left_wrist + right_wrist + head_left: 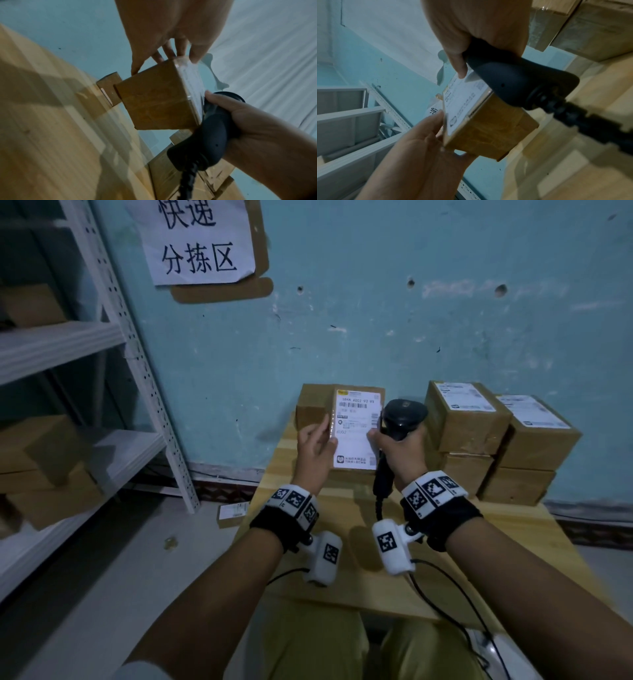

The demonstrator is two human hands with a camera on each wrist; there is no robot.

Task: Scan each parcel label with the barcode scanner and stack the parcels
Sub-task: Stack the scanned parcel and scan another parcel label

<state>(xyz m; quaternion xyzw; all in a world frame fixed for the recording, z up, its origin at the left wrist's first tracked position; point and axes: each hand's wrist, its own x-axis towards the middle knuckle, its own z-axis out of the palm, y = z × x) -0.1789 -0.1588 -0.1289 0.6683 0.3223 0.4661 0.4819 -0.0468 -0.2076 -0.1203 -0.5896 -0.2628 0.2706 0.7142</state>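
Observation:
My left hand (322,436) holds a brown cardboard parcel (356,470) above the wooden table (342,570), gripping its left side. The parcel's white label (356,429) is tilted up towards me. My right hand (394,446) grips the handle of a black barcode scanner (404,414) just right of the parcel, and its thumb touches the label's right edge. In the left wrist view the parcel (157,102) sits between my fingers (171,51) and the scanner (211,138). In the right wrist view the scanner (513,81) lies against the label (464,102).
A second parcel (311,405) sits behind the held one, against the blue wall. Two stacks of labelled parcels (466,422) (537,440) stand at the table's right. A white shelf rack (113,344) with boxes is on the left. A small box (233,511) lies on the floor.

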